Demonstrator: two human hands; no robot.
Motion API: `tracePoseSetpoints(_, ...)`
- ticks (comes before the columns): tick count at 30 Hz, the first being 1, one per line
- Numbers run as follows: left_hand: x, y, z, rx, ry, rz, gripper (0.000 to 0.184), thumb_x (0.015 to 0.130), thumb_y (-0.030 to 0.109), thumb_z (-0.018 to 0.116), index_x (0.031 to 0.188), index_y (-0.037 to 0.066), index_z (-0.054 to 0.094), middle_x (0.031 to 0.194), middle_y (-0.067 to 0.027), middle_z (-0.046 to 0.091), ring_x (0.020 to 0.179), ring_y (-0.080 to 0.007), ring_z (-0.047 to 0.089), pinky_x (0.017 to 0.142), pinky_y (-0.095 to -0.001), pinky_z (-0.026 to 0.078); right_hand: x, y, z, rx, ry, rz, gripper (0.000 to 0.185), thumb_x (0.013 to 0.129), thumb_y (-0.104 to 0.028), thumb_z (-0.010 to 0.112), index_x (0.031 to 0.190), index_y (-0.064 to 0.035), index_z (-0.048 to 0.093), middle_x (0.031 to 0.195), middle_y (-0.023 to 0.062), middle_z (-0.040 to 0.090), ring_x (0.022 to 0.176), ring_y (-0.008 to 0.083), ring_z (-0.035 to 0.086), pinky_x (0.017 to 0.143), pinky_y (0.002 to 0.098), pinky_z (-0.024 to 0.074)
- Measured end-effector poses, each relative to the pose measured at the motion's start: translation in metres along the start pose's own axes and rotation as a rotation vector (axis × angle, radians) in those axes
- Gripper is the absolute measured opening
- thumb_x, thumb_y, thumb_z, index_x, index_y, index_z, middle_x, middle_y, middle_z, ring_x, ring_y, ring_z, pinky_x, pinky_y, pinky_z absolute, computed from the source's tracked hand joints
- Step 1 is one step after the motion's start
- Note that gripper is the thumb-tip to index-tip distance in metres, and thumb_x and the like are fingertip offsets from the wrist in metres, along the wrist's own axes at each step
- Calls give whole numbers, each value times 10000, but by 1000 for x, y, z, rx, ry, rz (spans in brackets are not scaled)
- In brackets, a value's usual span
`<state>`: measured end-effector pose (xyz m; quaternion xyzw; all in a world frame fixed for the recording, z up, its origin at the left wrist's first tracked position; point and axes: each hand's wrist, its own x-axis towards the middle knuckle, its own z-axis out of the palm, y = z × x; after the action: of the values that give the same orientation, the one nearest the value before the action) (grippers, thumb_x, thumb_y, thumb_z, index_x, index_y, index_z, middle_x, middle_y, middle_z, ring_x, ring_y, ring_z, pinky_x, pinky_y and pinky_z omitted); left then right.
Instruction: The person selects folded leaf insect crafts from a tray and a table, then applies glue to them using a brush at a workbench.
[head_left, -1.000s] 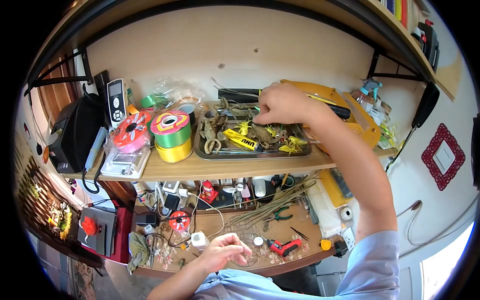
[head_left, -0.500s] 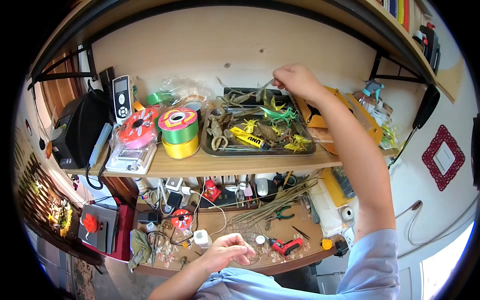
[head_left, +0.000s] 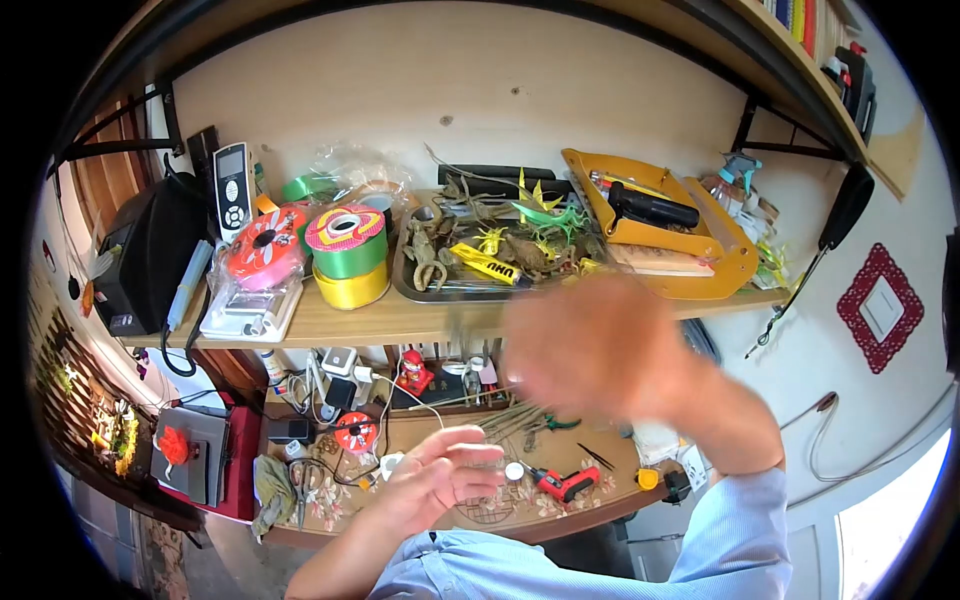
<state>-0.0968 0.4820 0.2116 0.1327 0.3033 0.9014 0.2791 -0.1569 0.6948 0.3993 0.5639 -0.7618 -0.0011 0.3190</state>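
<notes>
My right hand (head_left: pixel 600 345), smeared by motion, is in front of the shelf edge, below and right of the metal tray (head_left: pixel 430 296). A faint blurred streak shows to its left; whether the fingers hold anything is unclear. Inside the tray lie dried brown woven pieces (head_left: pixel 425 257), yellow and green insect-like figures (head_left: pixel 550 218) and a yellow UHU glue tube (head_left: pixel 485 263). My left hand (head_left: pixel 430 485) is held over the lower table, its fingers apart and nothing in them. Close to it are a small white round lid (head_left: pixel 514 470) and a red-and-black power tool (head_left: pixel 565 485).
Ribbon rolls (head_left: pixel 345 260), a white remote (head_left: pixel 234 190) and a black machine (head_left: pixel 150 260) stand left on the shelf. To the right is a yellow leather-like case (head_left: pixel 725 255). Tweezers (head_left: pixel 596 456), cables and long dry stalks (head_left: pixel 520 413) occupy the lower table (head_left: pixel 400 432).
My right hand has come down from the back of the tray, where it pinched a thin dried strand, to the front of the shelf. My left hand has risen slightly and its fingers have spread.
</notes>
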Motion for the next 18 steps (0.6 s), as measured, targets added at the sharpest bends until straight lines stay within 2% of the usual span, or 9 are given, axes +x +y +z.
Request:
tracePoseSetpoints(1, 1, 3, 4, -71, -47, 57, 447, 907, 273, 535, 1261, 32, 406, 1209, -181, 530, 1057, -299, 570, 899, -440, 465, -11, -19, 24, -10, 249, -131, 198, 683, -202, 611, 829, -69, 592, 855, 63, 590, 751, 193, 578, 591, 301, 470)
tracePoseSetpoints(4, 0, 4, 9, -177, -109, 109, 572, 877, 387, 558, 1307, 59, 370, 1250, -150, 512, 1126, -313, 528, 958, -495, 411, -23, -49, 45, -66, 223, -256, 144, 658, -173, 620, 766, -92, 571, 838, 12, 592, 690, 152, 567, 576, 264, 463)
tracePoseSetpoints(6, 0, 8, 15, -317, 7, -21, 469, 893, 304, 552, 1256, 43, 410, 1216, -149, 529, 1057, -298, 575, 927, -479, 443, -29, -54, 57, 2, 154, -324, 235, 616, -204, 567, 785, -40, 561, 801, 56, 559, 730, 157, 546, 644, 265, 439)
tracePoseSetpoints(8, 0, 1, 2, -262, 38, -21, 404, 896, 242, 547, 1218, 29, 428, 1194, -152, 539, 1015, -286, 597, 903, -460, 468, -30, -53, 57, 3, 146, -336, 204, 670, -231, 570, 780, -59, 565, 790, 44, 560, 724, 160, 544, 646, 263, 436)
tracePoseSetpoints(10, 1, -3, -6, -211, 69, -12, 340, 898, 179, 541, 1180, 16, 446, 1171, -156, 548, 974, -275, 620, 878, -441, 493, -25, -40, 46, 179, -21, -286, 249, 758, -288, 619, 803, -47, 577, 851, 54, 591, 734, 187, 568, 619, 298, 467)
tracePoseSetpoints(12, -1, -3, -9, -297, 74, 1, 242, 876, 40, 519, 1108, -10, 472, 1141, -172, 558, 913, -256, 644, 839, -404, 528, -11, -1, 33, 169, -118, -62, 302, 801, -333, 607, 855, -37, 592, 852, 99, 602, 729, 250, 576, 630, 350, 476)
tracePoseSetpoints(14, -3, -8, -15, -266, 97, -3, 245, 859, 8, 522, 1099, -15, 475, 1136, -179, 558, 922, -258, 641, 840, -402, 530, 4, 44, 31, -51, 56, 264, 268, 808, -288, 600, 927, -47, 610, 870, 132, 616, 778, 301, 573, 685, 397, 476)
tracePoseSetpoints(16, -7, -11, -16, -229, 117, 0, 251, 843, -24, 525, 1090, -21, 478, 1131, -185, 559, 932, -259, 638, 842, -399, 533, 14, 95, 39, -131, 61, 462, 257, 813, -230, 576, 998, -56, 617, 897, 130, 634, 854, 305, 575, 762, 398, 471)
tracePoseSetpoints(18, -11, -15, -13, -127, 167, -10, 258, 818, -63, 529, 1069, -22, 487, 1137, -189, 555, 932, -268, 636, 847, -403, 530, 16, 140, 49, -146, -86, 455, 272, 810, -191, 559, 1032, -46, 622, 961, 135, 639, 933, 304, 568, 831, 403, 454)
